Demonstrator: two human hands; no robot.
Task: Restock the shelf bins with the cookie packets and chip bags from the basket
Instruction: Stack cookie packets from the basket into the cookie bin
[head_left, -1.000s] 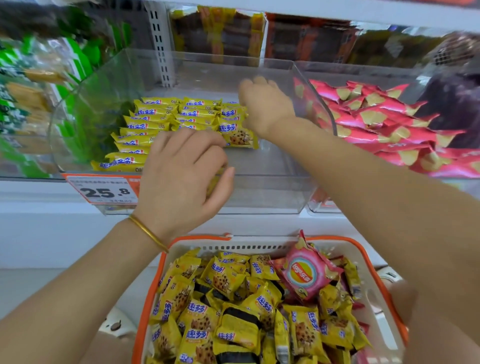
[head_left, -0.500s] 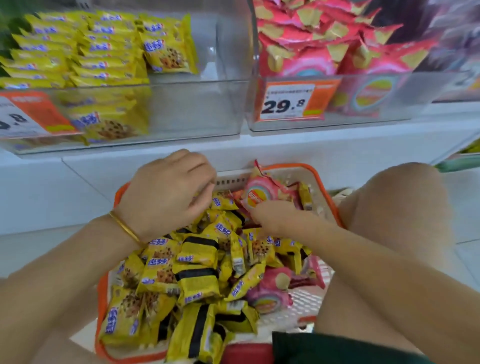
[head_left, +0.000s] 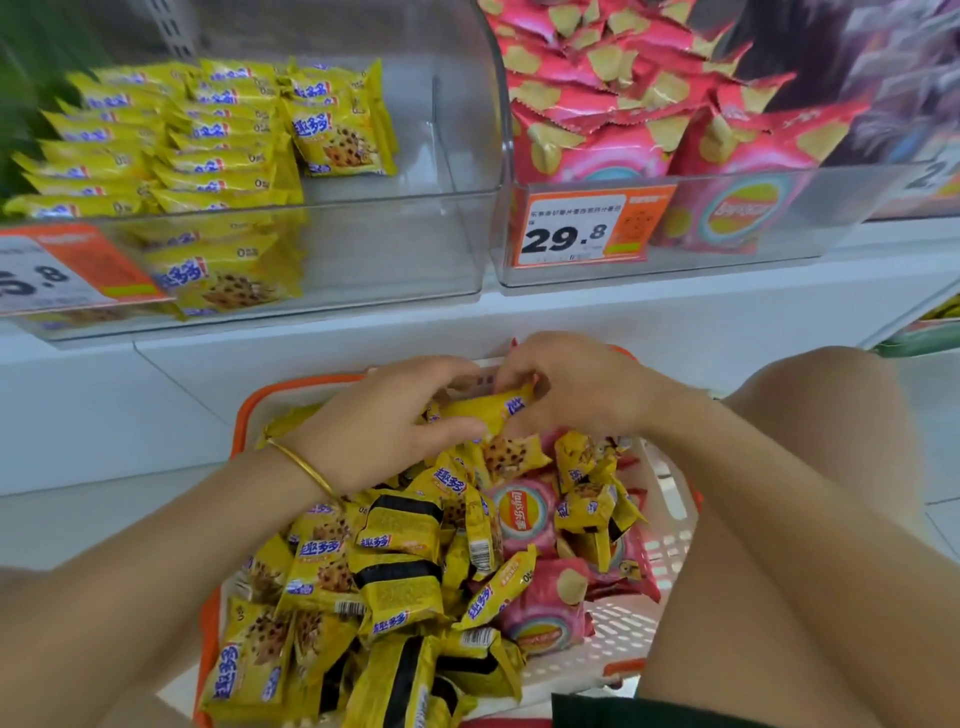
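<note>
Yellow packet (head_left: 483, 408), left hand (head_left: 384, 421), right hand (head_left: 582, 389) gripping, near basket rim (head_left: 311, 382)

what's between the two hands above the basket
A yellow cookie packet, held by both the left hand and right hand, in the head view.

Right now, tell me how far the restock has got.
Done: cookie rows part-fill the left bin; the chip bin is heaped. In hand: left hand and right hand grip one cookie packet. Left: the basket holds many cookie packets and several chip bags.
</note>
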